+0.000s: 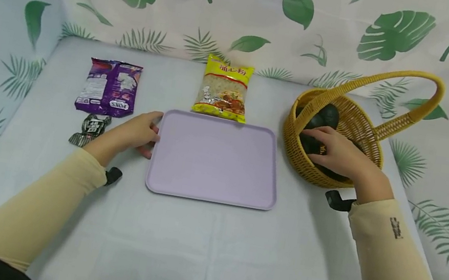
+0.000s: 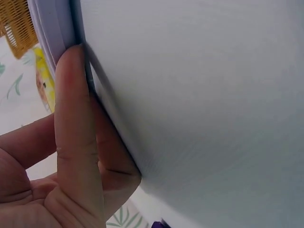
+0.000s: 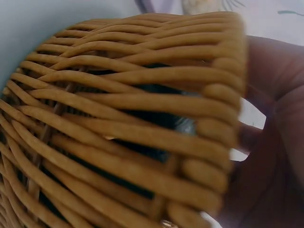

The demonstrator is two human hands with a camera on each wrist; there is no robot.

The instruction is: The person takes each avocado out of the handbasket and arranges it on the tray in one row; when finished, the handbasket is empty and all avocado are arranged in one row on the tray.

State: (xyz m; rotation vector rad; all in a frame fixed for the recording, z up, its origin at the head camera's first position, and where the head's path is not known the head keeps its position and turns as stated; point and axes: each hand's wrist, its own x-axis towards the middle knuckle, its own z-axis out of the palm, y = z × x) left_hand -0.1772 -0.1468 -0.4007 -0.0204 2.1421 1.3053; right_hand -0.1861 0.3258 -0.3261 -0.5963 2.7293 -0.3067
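Note:
A pale purple tray [image 1: 215,160] lies flat on the white table. My left hand [image 1: 139,133] is at its left edge. In the left wrist view one straight finger of that hand [image 2: 76,142] touches the tray's side [image 2: 50,28], with other fingers bent beside it. My right hand [image 1: 338,151] reaches into a yellow wicker basket [image 1: 312,172], its finger and thumb around a dark green rounded item [image 1: 310,144] with small yellow marks. Another dark green item [image 1: 328,115] lies behind it. In the right wrist view the basket wall [image 3: 118,99] hides the fingertips.
Behind the tray lies a yellow food packet [image 1: 224,89]. At the left are a purple packet [image 1: 110,87] and a small dark wrapped packet [image 1: 92,128], close to my left forearm. The basket's tall handle [image 1: 430,95] arches up to the right. A leaf-print cloth [image 1: 228,12] hangs behind the table.

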